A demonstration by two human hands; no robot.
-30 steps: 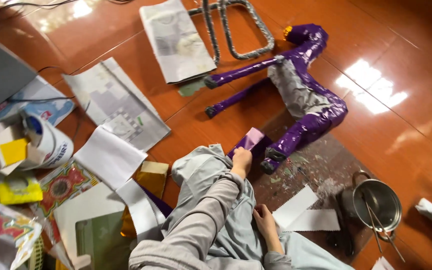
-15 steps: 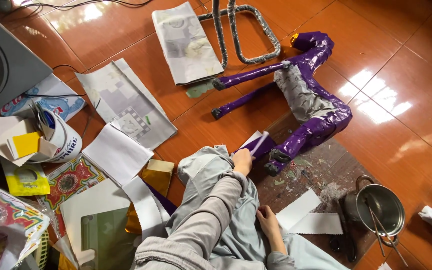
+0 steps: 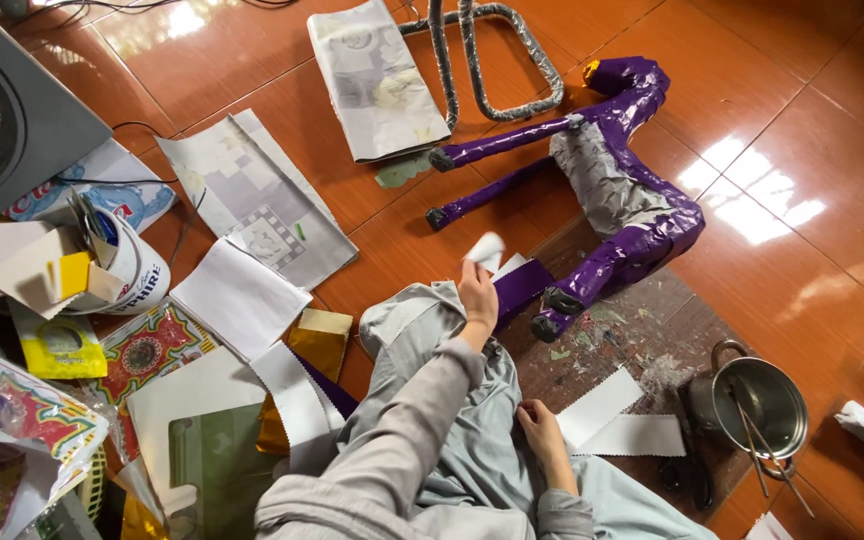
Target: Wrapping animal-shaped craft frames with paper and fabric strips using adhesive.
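- Since the earlier frame, left hand [image 3: 476,292] has lifted a white sheet [image 3: 488,250] off the purple paper [image 3: 520,286], fingers pinching it.
- Right hand [image 3: 544,438] rests on grey trousers [image 3: 452,440], fingers loosely curled, empty.
- Purple horse [image 3: 620,190] lies just beyond.

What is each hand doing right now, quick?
Left hand: closed, pinching a small white scrap of paper above the purple paper sheet.
Right hand: holding nothing, fingers loosely curled, resting on the grey trousers.
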